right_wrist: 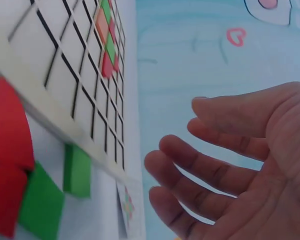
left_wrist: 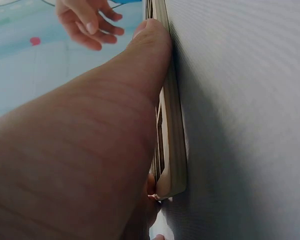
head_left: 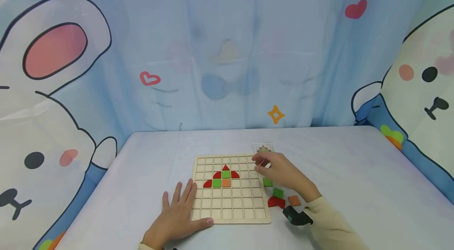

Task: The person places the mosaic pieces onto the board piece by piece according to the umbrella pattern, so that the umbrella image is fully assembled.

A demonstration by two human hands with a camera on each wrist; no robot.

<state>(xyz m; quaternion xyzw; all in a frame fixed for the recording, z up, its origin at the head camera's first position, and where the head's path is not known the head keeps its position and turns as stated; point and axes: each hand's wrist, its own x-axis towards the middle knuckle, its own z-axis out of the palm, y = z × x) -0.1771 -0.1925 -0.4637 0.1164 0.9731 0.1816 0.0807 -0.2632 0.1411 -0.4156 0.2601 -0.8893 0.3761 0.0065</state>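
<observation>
A wooden grid board (head_left: 248,202) lies on the table. In its upper middle sit a red triangle (head_left: 226,167), green squares (head_left: 226,174), an orange square (head_left: 226,183) and rounded red pieces (head_left: 207,183). My left hand (head_left: 177,216) rests at the board's lower left, fingers spread along the side, the thumb over the front edge. Above the board's right edge hovers my right hand (head_left: 278,169), fingers loosely bent; the right wrist view shows nothing between those fingers (right_wrist: 205,170). Beneath it are loose green blocks (head_left: 278,193), red pieces (head_left: 276,202) and an orange block (head_left: 294,200).
Behind the board's right corner lies a small printed pattern card (head_left: 263,144), partly covered by the right hand in the head view. A white cloth covers the table (head_left: 149,155). A blue cartoon curtain (head_left: 227,45) hangs behind it.
</observation>
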